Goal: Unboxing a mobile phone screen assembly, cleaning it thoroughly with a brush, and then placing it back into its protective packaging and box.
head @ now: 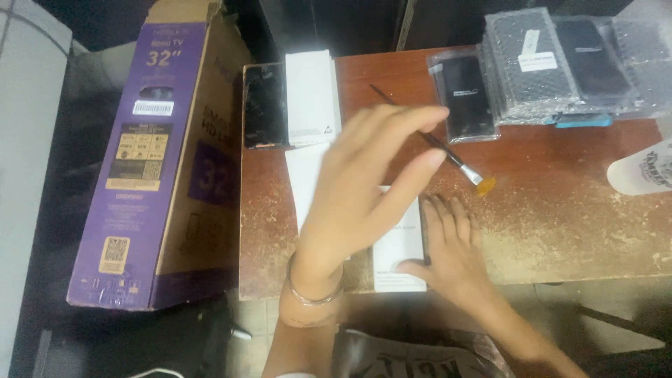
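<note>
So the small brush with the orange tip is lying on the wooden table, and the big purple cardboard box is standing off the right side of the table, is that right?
Not quite. In the head view the purple cardboard box stands off the left side of the wooden table, not the right. The rest holds: the small brush with the orange tip lies on the table.

The left hand (364,182) is blurred and hides much of the white box (399,248) and the brush (437,143) handle's middle; at three o'clock the white cup (644,168) is cut off; print on the wrapped phones (560,63) is unreadable.
</note>
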